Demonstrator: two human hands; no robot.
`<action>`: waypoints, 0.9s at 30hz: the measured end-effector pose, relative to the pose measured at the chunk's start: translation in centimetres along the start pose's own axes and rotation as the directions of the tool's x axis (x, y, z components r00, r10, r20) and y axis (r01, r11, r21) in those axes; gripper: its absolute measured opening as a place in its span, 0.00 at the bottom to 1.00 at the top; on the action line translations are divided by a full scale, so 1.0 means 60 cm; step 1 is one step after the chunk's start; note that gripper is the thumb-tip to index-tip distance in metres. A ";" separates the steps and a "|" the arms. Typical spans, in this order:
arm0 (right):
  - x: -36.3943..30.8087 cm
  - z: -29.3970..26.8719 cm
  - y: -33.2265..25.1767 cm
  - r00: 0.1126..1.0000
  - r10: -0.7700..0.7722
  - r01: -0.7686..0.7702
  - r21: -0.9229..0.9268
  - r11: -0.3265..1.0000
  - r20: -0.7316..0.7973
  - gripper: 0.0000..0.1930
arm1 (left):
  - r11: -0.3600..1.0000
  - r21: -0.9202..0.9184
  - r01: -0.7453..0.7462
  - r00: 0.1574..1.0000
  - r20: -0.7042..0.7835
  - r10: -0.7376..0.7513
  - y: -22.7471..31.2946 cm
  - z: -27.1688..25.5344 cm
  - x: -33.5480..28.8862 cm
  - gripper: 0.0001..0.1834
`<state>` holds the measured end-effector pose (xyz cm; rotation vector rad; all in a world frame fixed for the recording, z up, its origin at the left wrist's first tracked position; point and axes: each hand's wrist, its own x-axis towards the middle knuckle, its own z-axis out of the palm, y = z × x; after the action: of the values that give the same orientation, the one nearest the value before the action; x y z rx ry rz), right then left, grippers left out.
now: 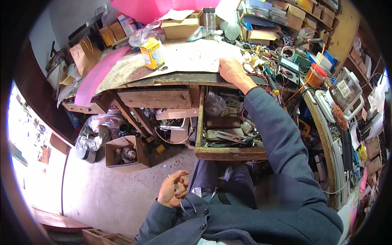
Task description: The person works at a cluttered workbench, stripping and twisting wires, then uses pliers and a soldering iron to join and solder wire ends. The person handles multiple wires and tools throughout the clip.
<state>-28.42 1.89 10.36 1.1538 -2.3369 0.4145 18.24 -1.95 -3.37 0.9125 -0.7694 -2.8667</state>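
Observation:
My right hand (235, 73) rests on the pale sheet (190, 55) that covers the workbench, close to its front edge. Its fingers are curled closed, and whatever they may hold is hidden. Low in front of my body, my left hand (173, 189) has its fingers bent inward around something small that I cannot make out. A thin grey cord (187, 206) loops just below that hand; whether the hand grips it is unclear. To the left of my right hand, a yellow bulb-type carton (152, 54) stands upright on the sheet.
An open drawer (232, 154) full of tools juts out below my right forearm. Tangled wires, test leads and a meter (288, 65) crowd the bench's right side, beside a red-lidded jar (316, 74). A cardboard box (127, 153) of parts sits on the floor.

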 end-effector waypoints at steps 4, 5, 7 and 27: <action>-0.012 -0.059 -0.026 0.960 0.280 -0.206 0.714 0.669 0.015 0.08 | 0.992 0.093 -0.089 0.994 0.065 0.084 0.022 0.037 0.004 0.13; -0.017 -0.056 -0.015 0.959 0.262 -0.204 0.897 0.392 0.103 0.08 | 0.984 0.138 -0.109 0.993 0.055 0.102 0.031 0.053 0.002 0.13; -0.054 -0.093 -0.061 0.957 0.215 -0.189 0.981 -0.050 0.195 0.06 | 0.969 0.182 -0.168 0.986 0.037 0.164 0.045 0.067 -0.002 0.12; -0.313 -0.080 -0.281 0.807 -0.189 -0.529 0.542 -0.653 0.560 0.06 | 0.499 0.453 -0.739 0.623 0.176 0.762 0.080 0.167 0.025 0.12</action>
<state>-3.75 6.32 4.77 0.9706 -1.5712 3.7404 10.95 -1.96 5.15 0.4491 -1.4828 -1.8717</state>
